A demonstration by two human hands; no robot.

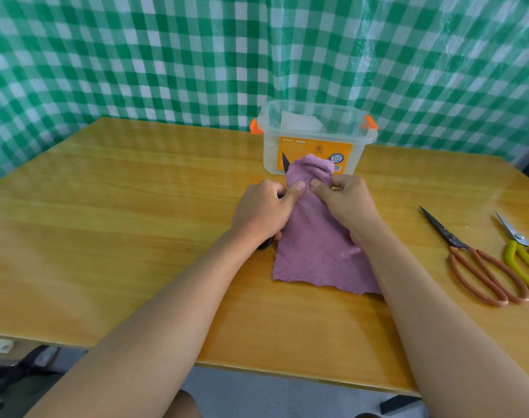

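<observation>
1. Step in hand: a purple cloth is being wrapped around a pair of black scissors. Only the blade tip, at the cloth's far-left corner, and part of a handle loop under the left hand are visible.
2. Location: the cloth lies on the tabletop, right of centre and toward the far edge. Its far end, folded over, lies just in front of a clear plastic box; whether the two touch cannot be told.
3. Left hand: the grip is closed, with the fingers curled round the black scissors at the cloth's left border and the thumb pressed on the fabric.
4. Right hand: the grip is clamped on the cloth, thumb and fingers pinching a fold beside the left thumb.
5. Next move, as judged: the exposed tip has to be covered, which probably calls for drawing the folded end leftward over it while the left hand steadies the scissors.
6. Count:
   - one cloth
   - one box, holding one white item of uncertain kind
   - three pairs of scissors: the black pair, a brown-handled pair and a yellow-handled pair, the last two side by side near the right edge
</observation>
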